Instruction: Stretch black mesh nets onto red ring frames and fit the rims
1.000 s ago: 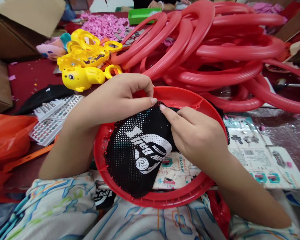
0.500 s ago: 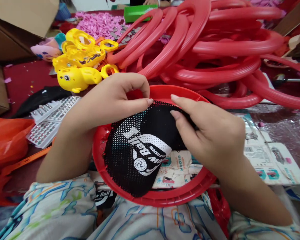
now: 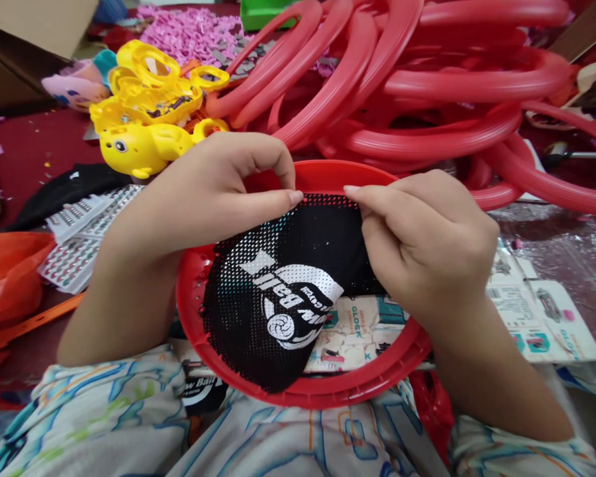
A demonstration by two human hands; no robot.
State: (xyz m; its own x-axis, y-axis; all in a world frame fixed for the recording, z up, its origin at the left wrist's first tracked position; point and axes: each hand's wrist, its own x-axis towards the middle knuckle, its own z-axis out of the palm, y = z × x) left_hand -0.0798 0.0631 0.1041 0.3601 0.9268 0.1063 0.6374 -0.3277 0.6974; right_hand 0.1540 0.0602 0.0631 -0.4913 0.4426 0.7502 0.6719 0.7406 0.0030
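A red plastic ring lies in front of me over my lap and the table edge. Black mesh fabric with a white printed ball logo spans its left and far parts; through the near right part, printed card shows. My left hand pinches the mesh edge at the far rim between thumb and fingers. Just to the right, my right hand pinches the same edge, thumb and forefinger together, its other fingers curled. Both hands touch the mesh close to the rim. The fingertips of the left hand are partly hidden behind the rim.
Several red hoops are heaped behind the ring. Yellow toy parts and pink pieces lie at the back left. Sheets of small batteries and an orange bag are at left, printed card packaging at right.
My right hand has closed its thumb and forefinger on the mesh edge and pulled it right along the rim, stretching it flatter. The left hand keeps its pinch. The view has shifted slightly.
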